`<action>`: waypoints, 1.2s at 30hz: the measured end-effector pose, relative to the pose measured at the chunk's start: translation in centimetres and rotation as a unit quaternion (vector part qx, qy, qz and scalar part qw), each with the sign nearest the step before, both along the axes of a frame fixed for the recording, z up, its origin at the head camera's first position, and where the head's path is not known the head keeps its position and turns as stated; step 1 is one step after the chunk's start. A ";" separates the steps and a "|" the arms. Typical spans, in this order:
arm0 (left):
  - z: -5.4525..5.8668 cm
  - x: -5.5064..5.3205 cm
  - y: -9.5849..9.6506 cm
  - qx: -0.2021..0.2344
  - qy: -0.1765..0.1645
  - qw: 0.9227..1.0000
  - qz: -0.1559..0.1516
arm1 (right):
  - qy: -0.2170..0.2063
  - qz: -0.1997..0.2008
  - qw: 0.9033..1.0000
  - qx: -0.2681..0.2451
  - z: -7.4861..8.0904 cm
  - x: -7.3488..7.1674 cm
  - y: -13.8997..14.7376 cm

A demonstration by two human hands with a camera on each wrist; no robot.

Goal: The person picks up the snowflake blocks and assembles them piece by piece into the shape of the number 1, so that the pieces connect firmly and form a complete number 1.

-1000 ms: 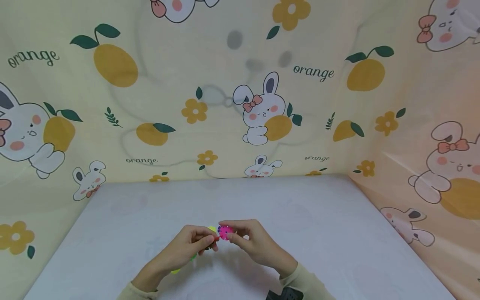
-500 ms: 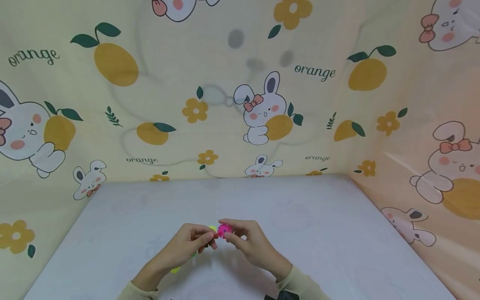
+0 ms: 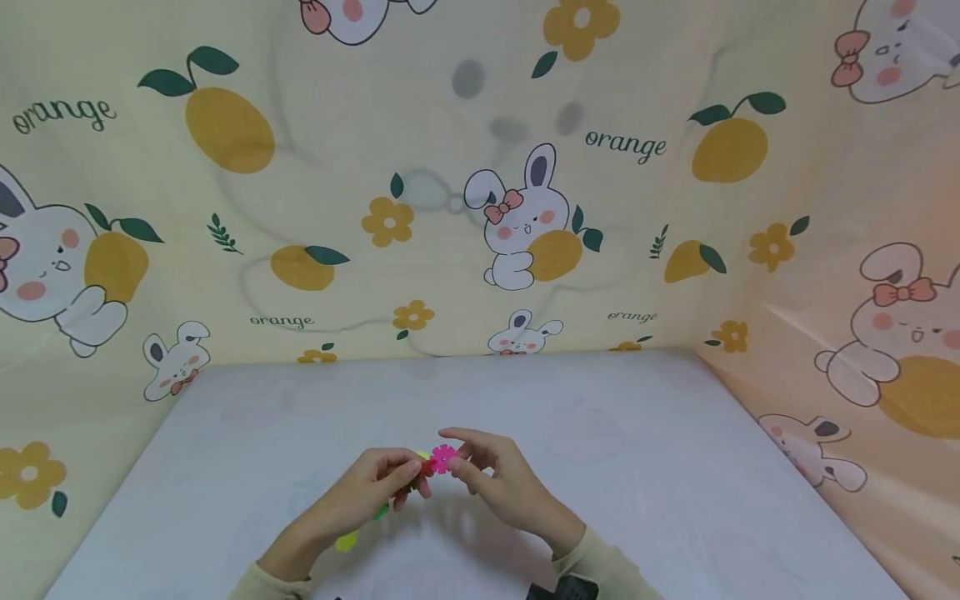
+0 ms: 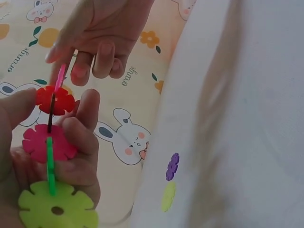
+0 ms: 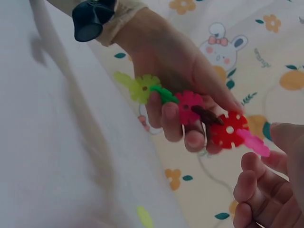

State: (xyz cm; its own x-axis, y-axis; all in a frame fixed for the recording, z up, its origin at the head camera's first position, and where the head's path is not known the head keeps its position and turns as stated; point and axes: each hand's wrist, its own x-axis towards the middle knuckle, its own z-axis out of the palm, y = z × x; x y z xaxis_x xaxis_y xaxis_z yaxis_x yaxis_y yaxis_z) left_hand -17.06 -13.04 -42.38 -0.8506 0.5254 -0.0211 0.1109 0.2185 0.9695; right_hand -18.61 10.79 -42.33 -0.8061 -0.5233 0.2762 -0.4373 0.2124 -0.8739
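My left hand [image 3: 363, 493] holds a chain of interlocking plastic snowflake discs. Its thumb and index finger pinch the red disc [image 5: 229, 129], while the rest of the chain lies along the curled fingers. Behind the red one come a brown disc [image 5: 207, 114], a dark pink disc [image 4: 49, 143], a green disc [image 4: 51, 166] and yellow-green discs [image 4: 57, 206]. At the chain's far end a bright pink disc [image 3: 443, 458] is slotted into the red one. My right hand [image 3: 506, 487] is right beside this pink disc, thumb near its edge, index finger lifted away.
A purple disc [image 4: 172, 166] and a yellow disc [image 4: 168, 196] lie loose on the white tabletop [image 3: 637, 467]. Patterned cloth [image 3: 337, 167] with rabbits and oranges stands behind and at the sides of the table. A dark device [image 5: 94, 19] is worn on the left wrist.
The bright pink disc has turned and now sits against the red disc, slightly further left. My right index finger has lifted off it. The left hand has barely moved.
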 end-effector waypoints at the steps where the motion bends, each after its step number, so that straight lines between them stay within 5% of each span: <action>1: 0.0 0.0 -0.1 -0.001 -0.002 1.000 0.003 | -0.001 -0.004 1.000 -0.001 0.1 -0.1 0.1; 9: 0.3 -0.5 -0.3 -0.011 -0.030 0.999 0.045 | -0.030 -0.052 0.998 0.016 -0.6 -1.3 0.8; 17: 0.5 -0.6 -0.6 -0.015 -0.041 0.997 0.068 | -0.048 -0.058 0.996 0.040 -2.1 -2.4 1.0; 28: 0.6 -0.8 -0.7 -0.006 -0.055 0.996 0.068 | -0.049 -0.064 0.993 0.080 -4.4 -4.1 -0.4; 36: 0.8 -0.8 -0.9 0.005 -0.049 0.997 0.058 | -0.013 -0.078 0.975 0.208 -6.2 -4.2 -0.9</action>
